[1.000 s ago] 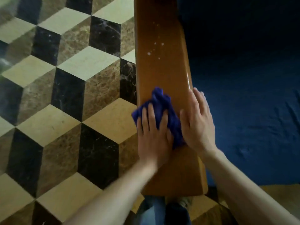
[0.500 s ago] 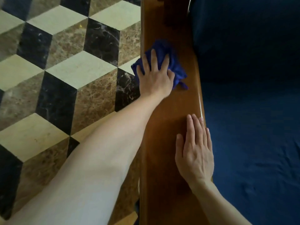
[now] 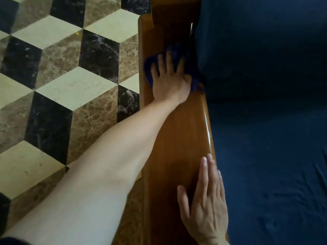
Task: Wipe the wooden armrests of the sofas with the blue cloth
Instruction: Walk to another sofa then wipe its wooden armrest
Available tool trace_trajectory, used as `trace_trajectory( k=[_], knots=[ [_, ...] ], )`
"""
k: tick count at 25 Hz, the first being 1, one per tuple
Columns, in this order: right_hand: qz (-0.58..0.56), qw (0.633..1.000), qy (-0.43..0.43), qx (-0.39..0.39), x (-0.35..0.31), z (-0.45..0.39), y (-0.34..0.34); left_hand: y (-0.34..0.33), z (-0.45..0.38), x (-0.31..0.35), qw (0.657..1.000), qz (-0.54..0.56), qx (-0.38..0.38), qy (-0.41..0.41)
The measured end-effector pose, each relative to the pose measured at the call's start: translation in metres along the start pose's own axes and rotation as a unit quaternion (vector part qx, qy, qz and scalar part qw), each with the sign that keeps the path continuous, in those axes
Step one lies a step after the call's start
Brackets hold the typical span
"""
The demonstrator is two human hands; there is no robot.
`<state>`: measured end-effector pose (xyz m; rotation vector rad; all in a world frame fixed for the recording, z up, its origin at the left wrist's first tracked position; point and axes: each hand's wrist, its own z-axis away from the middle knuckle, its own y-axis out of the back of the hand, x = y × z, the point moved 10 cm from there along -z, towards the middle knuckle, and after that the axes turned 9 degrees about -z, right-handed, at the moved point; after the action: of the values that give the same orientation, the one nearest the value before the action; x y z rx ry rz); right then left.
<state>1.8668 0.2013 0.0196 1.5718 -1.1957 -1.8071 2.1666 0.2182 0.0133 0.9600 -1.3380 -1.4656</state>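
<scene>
A long glossy wooden armrest (image 3: 178, 131) runs from the bottom of the head view up to the sofa's back. My left hand (image 3: 169, 80) lies flat on the crumpled blue cloth (image 3: 193, 82), pressing it onto the armrest's far end, next to the back cushion. The cloth sticks out past my fingers on the left and right. My right hand (image 3: 207, 204) rests flat on the near part of the armrest, fingers together, holding nothing.
The dark blue sofa seat (image 3: 270, 165) lies to the right of the armrest, with its back cushion (image 3: 256, 46) above. To the left is a marble floor (image 3: 67, 85) in a cube pattern of cream, brown and black tiles.
My left hand has slid the cloth along the armrest from the near end to the far end by the back cushion. My right hand let go of the cloth and stayed near.
</scene>
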Motion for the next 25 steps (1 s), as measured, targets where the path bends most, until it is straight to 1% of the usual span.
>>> trace_trajectory(
  k=[1, 2, 3, 4, 5, 6, 7, 8, 9, 10, 11, 12, 14, 15, 16, 17, 18, 19, 20, 21, 22, 23, 25],
  knots=[
    [-0.002, 1.000, 0.003, 0.006, 0.002, 0.000, 0.000, -0.001, 0.016, 0.019, 0.994, -0.028, 0.025, -0.103],
    [-0.005, 1.000, 0.006, 0.012, 0.004, 0.000, 0.001, -0.003, 0.046, 0.027, 0.978, -0.033, 0.044, -0.203],
    [-0.006, 1.000, 0.005, 0.013, 0.005, 0.000, 0.002, -0.008, 0.080, 0.021, 0.961, -0.023, 0.050, -0.271],
    [-0.007, 1.000, 0.005, 0.016, 0.004, 0.000, 0.003, -0.012, 0.101, 0.006, 0.956, -0.031, 0.052, -0.286],
    [-0.011, 1.000, 0.005, 0.018, 0.002, 0.001, 0.003, -0.014, 0.100, -0.007, 0.965, -0.048, 0.052, -0.253],
    [-0.015, 1.000, 0.004, 0.021, -0.001, 0.001, 0.004, -0.010, 0.078, -0.012, 0.978, -0.039, 0.057, -0.195],
    [-0.016, 1.000, 0.002, 0.021, -0.003, -0.001, 0.003, -0.002, 0.042, -0.010, 0.992, -0.004, 0.049, -0.118],
    [-0.018, 1.000, 0.003, 0.018, -0.005, -0.003, 0.001, 0.005, 0.007, -0.002, 0.998, 0.033, 0.033, -0.045],
    [-0.019, 1.000, 0.007, 0.016, -0.003, -0.005, 0.000, 0.008, -0.016, 0.014, 0.999, 0.048, -0.006, -0.015],
    [-0.018, 1.000, 0.010, 0.016, 0.001, -0.005, -0.001, 0.005, -0.026, 0.027, 0.998, 0.047, -0.030, -0.017],
    [-0.016, 1.000, 0.010, 0.018, 0.005, -0.006, -0.001, -0.001, -0.022, 0.037, 0.998, 0.025, -0.020, -0.059],
    [-0.011, 1.000, 0.010, 0.023, 0.010, -0.005, -0.001, -0.009, 0.002, 0.044, 0.991, -0.001, -0.003, -0.136],
    [-0.006, 0.999, 0.013, 0.041, 0.012, 0.003, 0.002, -0.023, 0.113, 0.042, 0.951, -0.026, -0.003, -0.308],
    [-0.006, 0.998, 0.018, 0.053, 0.010, 0.004, 0.006, -0.027, 0.169, 0.029, 0.939, -0.018, -0.021, -0.344],
    [-0.005, 0.998, 0.020, 0.055, 0.009, 0.004, 0.008, -0.028, 0.206, 0.013, 0.947, 0.006, -0.038, -0.319],
    [-0.001, 0.998, 0.021, 0.055, 0.008, 0.005, 0.009, -0.028, 0.224, -0.002, 0.963, 0.027, -0.045, -0.266],
    [0.002, 0.998, 0.024, 0.064, 0.004, 0.007, 0.011, -0.027, 0.225, -0.015, 0.979, 0.047, -0.039, -0.192],
    [0.003, 0.997, 0.025, 0.078, -0.003, 0.005, 0.012, -0.021, 0.203, -0.026, 0.991, 0.076, -0.028, -0.110],
    [-0.004, 0.997, 0.010, 0.082, -0.004, 0.002, 0.009, -0.013, 0.163, -0.036, 0.993, 0.114, -0.010, -0.030],
    [-0.017, 0.996, -0.009, 0.087, -0.004, -0.003, 0.005, -0.006, 0.108, -0.046, 0.985, 0.169, -0.004, 0.038],
    [-0.029, 0.994, -0.020, 0.102, -0.006, -0.008, -0.001, 0.000, 0.037, -0.059, 0.972, 0.223, -0.019, 0.072],
    [-0.035, 0.991, -0.028, 0.122, -0.007, -0.012, -0.005, 0.010, -0.024, -0.073, 0.964, 0.253, -0.032, 0.078],
    [-0.047, 0.983, -0.037, 0.172, 0.000, -0.018, -0.015, 0.017, -0.115, -0.113, 0.973, 0.211, 0.035, 0.086]
  ],
)
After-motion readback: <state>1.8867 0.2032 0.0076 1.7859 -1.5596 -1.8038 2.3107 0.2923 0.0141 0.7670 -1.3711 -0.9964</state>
